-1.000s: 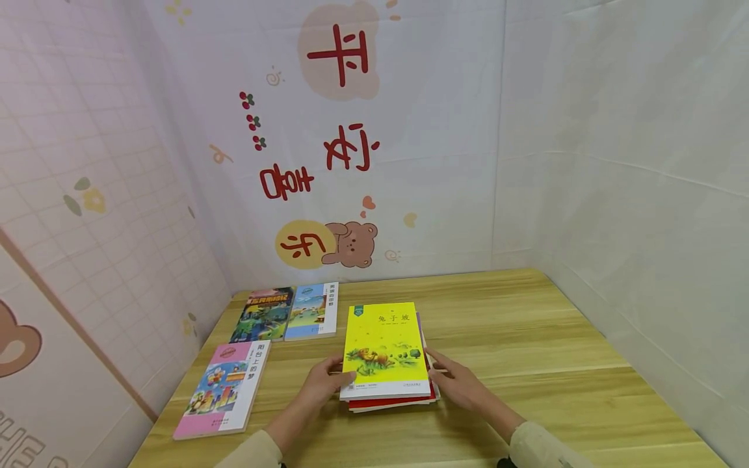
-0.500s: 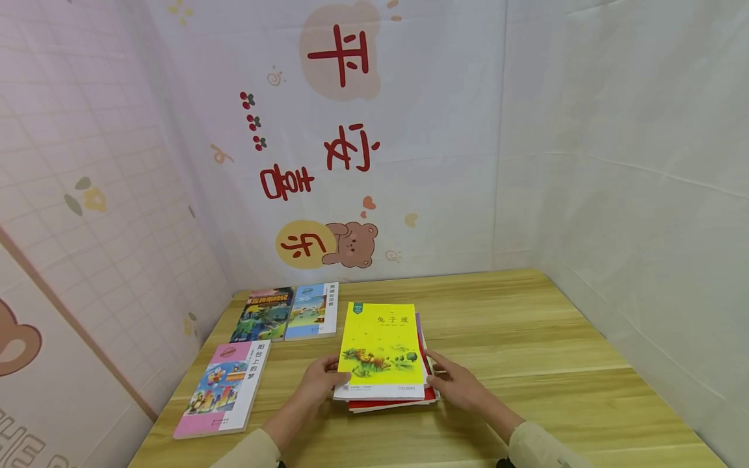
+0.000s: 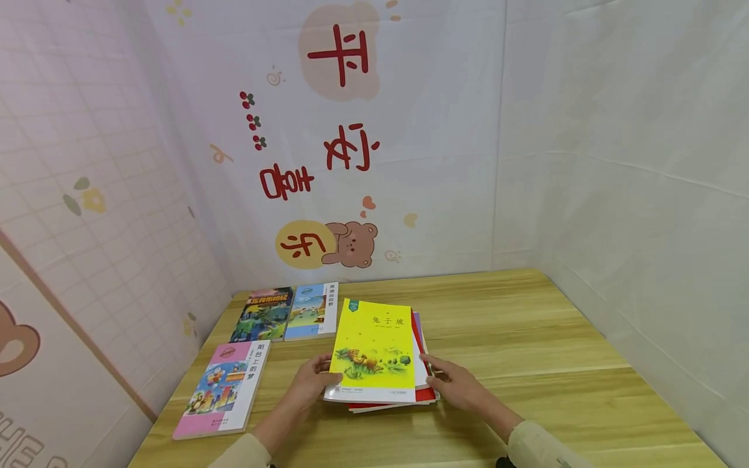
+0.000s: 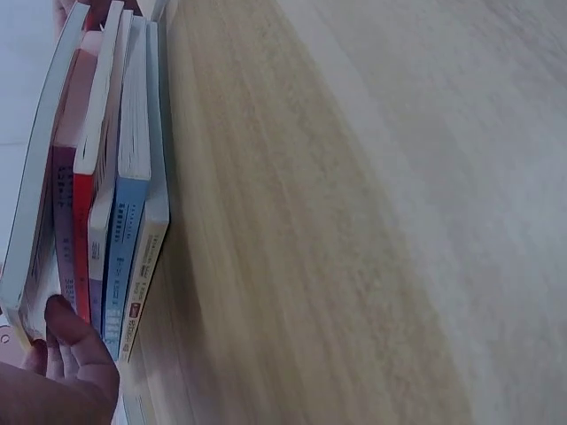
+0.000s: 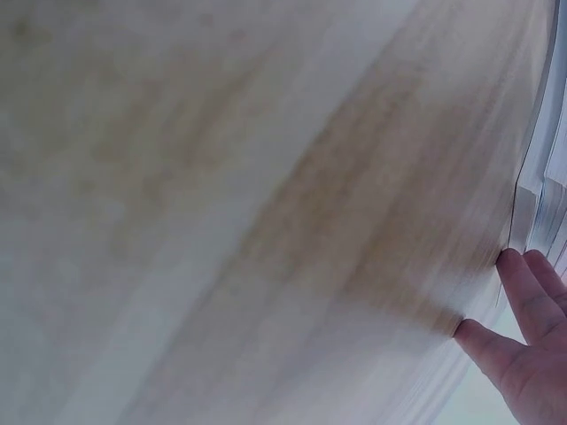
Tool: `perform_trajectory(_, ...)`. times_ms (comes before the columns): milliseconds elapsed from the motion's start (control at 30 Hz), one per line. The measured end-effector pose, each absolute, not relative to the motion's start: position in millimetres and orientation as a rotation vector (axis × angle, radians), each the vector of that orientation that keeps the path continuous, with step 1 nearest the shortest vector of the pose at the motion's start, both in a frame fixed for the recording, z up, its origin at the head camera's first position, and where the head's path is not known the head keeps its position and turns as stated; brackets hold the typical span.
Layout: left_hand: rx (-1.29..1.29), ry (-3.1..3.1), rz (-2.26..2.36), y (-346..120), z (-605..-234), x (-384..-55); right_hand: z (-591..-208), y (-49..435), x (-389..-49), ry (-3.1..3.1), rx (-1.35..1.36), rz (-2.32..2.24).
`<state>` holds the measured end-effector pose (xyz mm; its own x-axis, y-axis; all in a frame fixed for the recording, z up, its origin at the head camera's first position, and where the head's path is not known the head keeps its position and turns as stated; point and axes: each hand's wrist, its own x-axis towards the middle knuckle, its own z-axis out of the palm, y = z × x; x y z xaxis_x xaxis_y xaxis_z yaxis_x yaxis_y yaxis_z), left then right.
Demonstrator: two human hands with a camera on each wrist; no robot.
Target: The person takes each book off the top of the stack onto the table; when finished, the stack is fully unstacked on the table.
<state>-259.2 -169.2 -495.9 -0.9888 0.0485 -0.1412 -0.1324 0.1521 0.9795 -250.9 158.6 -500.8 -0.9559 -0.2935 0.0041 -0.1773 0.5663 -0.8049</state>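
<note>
My left hand (image 3: 309,385) pinches the lower left corner of a yellow paperback book (image 3: 374,344), thumb on its cover. The book is raised a little and juts left over a stack of several books. The left wrist view shows it tilted away from the purple spine (image 4: 64,212) beneath, with red (image 4: 81,239) and blue spines (image 4: 124,257) further down. My right hand (image 3: 459,385) rests against the stack's right side, a red cover (image 3: 425,394) showing beside it. In the right wrist view its fingers (image 5: 532,301) reach straight to the book edges.
Left of the stack lie a pink book (image 3: 219,390), a dark green illustrated book (image 3: 262,315) and a light blue book (image 3: 310,311). The wooden table (image 3: 526,338) meets printed cloth walls (image 3: 439,130) at the back and sides.
The yellow book has slid left with my left hand and lifted slightly off the stack, uncovering more of the white and red covers underneath. My right hand has stayed almost in place.
</note>
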Motion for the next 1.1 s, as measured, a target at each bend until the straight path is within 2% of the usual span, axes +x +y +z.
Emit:
perform_trajectory(400,-0.031,2.087,2.086,-181,-491,-255,-503,161,-253,2.676,-0.398,-1.303)
perform_trajectory(1100,-0.297,2.016,2.217,-219,-480,-249,-503,161,-253,2.718,-0.467,-1.287)
